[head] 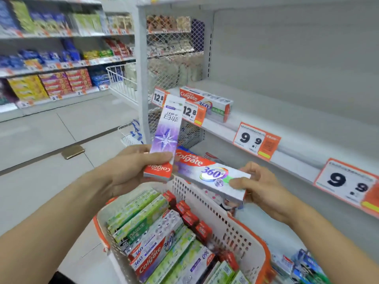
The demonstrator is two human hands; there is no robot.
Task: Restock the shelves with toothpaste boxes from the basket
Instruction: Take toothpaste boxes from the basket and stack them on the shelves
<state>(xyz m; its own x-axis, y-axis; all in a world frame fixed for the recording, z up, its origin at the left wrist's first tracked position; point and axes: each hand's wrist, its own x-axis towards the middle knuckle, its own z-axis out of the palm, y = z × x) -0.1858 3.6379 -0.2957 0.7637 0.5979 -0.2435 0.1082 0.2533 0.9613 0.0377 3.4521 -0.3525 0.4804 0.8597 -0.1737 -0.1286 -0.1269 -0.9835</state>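
While my left grip (133, 167) clasps an upright purple Colgate box (166, 136), my right grip (260, 185) pinches a Colgate 360 box (207, 173) above the basket (231, 228).

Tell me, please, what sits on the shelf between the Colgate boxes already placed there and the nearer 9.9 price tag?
Nothing: in the head view the shelf is bare from the stacked Colgate boxes to the 9.9 price tag.
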